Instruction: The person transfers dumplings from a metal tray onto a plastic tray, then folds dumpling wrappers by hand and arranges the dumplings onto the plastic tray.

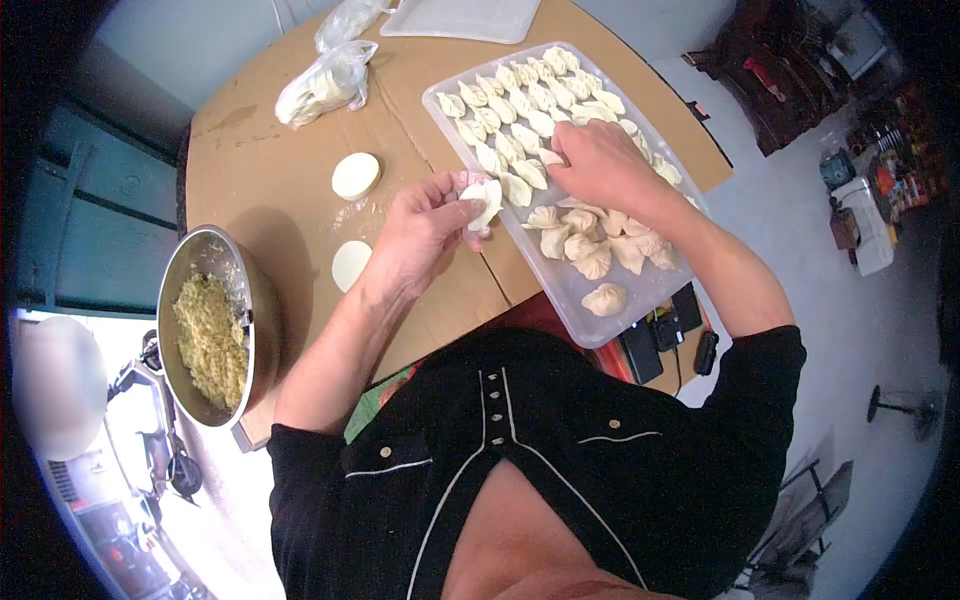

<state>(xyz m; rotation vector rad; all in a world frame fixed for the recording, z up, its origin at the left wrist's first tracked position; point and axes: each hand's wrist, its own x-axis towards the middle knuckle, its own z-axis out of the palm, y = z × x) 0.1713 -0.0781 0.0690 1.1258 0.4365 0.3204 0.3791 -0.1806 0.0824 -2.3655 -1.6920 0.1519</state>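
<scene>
A white dough wrapper (484, 205) is held between the thumb and fingers of my left hand (432, 225), beside the left edge of the plastic tray (592, 328). My right hand (606, 165) reaches over the middle of the tray with its fingers bent down among the dumplings; its fingertips touch or nearly touch a pale dumpling (550, 157). Rows of folded dumplings (508, 108) fill the tray's far part. Rounder pleated dumplings (590, 255) lie bunched nearer me, and one (604, 299) sits apart by the near end.
Left on the cardboard-covered table (250, 130) are a stack of round wrappers (356, 176), another wrapper (350, 264) and a metal bowl (262, 330) of filling (210, 340). Plastic bags (330, 85) and another tray (460, 18) lie at the far side. Dark devices (640, 355) sit below the tray's near end.
</scene>
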